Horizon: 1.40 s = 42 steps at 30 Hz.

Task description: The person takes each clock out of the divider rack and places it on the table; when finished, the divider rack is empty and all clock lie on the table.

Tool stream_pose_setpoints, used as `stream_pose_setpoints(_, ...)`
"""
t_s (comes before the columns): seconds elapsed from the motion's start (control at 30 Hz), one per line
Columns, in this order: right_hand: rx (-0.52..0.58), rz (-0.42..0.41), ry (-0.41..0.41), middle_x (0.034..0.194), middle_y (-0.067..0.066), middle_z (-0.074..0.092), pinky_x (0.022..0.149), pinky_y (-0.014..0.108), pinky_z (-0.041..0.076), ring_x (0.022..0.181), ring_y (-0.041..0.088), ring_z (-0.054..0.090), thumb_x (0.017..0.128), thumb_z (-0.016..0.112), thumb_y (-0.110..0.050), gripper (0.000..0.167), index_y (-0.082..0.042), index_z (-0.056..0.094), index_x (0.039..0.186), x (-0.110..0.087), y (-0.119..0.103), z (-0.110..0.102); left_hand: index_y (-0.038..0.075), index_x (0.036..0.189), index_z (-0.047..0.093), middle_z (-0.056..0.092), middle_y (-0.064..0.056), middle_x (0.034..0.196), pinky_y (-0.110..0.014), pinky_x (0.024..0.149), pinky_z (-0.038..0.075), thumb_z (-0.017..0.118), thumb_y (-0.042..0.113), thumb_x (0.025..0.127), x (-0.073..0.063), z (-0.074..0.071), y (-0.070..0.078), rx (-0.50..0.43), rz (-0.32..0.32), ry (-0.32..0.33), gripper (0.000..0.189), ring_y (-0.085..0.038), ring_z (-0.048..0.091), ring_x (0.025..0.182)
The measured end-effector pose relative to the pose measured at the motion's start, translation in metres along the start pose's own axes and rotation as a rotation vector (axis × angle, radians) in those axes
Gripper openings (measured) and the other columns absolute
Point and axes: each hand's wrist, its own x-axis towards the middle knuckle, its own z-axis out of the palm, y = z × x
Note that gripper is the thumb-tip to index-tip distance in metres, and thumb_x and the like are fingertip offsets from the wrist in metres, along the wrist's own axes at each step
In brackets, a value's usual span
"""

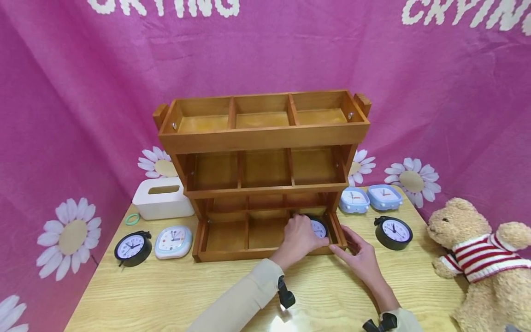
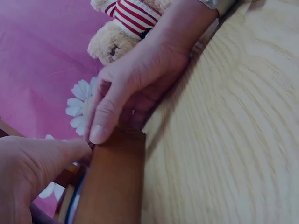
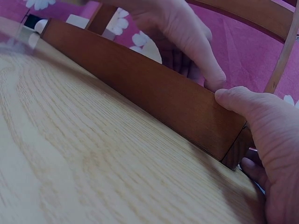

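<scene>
A brown three-tier wooden shelf organizer with divided compartments stands on the table. My left hand reaches into its bottom right compartment and holds a black round alarm clock, whose white face shows beside the thumb. Most of the clock's left side is hidden under that hand. At the bottom tier's front right corner, my right hand grips the wood. Its thumb lies on the top edge and the other fingers are around the outer side, as the right wrist view shows. Both thumbs nearly meet at the front board.
Left of the organizer are a white tissue box, a green ring, a black alarm clock and a pale blue-white clock. On the right stand blue clocks, another black alarm clock and a teddy bear.
</scene>
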Motion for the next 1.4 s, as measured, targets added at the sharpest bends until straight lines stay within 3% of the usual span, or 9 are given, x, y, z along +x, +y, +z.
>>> stream_pose_setpoints(0.17,0.002,0.001,-0.005,0.14,0.024,0.063,0.097,0.008,0.048,0.118,-0.005,0.06,0.091,0.083,-0.011,0.067,-0.004,0.054,0.15,-0.001,0.001,0.0,0.006,0.087,0.07,0.061,-0.005,0.089,-0.025,0.05,0.049,0.085,0.07,0.063,0.001,0.005,-0.002,0.066,0.027,0.018,0.07,-0.018,0.063,0.072)
stream_pose_setpoints(0.43,0.004,-0.02,-0.001,0.139,0.024,0.064,0.097,0.008,0.048,0.117,-0.006,0.06,0.09,0.083,-0.009,0.067,-0.004,0.055,0.15,-0.001,-0.002,0.0,0.005,0.116,0.06,0.06,-0.005,0.101,-0.025,0.053,0.052,0.08,0.077,0.062,0.002,0.008,-0.003,0.073,0.022,0.082,0.093,-0.019,0.066,0.077)
stream_pose_setpoints(0.73,-0.005,-0.007,0.006,0.139,0.026,0.064,0.097,0.009,0.049,0.117,-0.004,0.061,0.089,0.085,-0.01,0.067,-0.002,0.056,0.149,0.0,0.001,0.001,0.004,0.136,0.048,0.052,-0.013,0.128,-0.037,0.078,0.064,0.089,0.067,0.063,-0.004,-0.006,-0.005,-0.12,0.015,0.073,0.105,-0.03,0.069,0.094)
stream_pose_setpoints(1.0,0.029,-0.018,0.002,0.139,0.026,0.063,0.098,0.009,0.049,0.118,-0.003,0.061,0.089,0.083,-0.007,0.066,-0.001,0.055,0.149,0.0,0.0,0.001,0.01,0.131,0.048,0.047,-0.008,0.127,-0.033,0.079,0.062,0.091,0.055,0.061,-0.016,-0.019,-0.012,-0.25,0.048,0.105,0.094,-0.026,0.065,0.099)
stream_pose_setpoints(1.4,0.032,-0.028,0.015,0.138,0.027,0.064,0.097,0.009,0.05,0.117,-0.004,0.061,0.088,0.084,-0.007,0.066,0.0,0.056,0.148,0.0,0.001,0.002,0.014,0.136,0.05,0.047,-0.004,0.128,-0.036,0.081,0.06,0.091,0.047,0.061,-0.051,-0.026,-0.04,-0.366,0.02,0.188,0.092,-0.026,0.063,0.102)
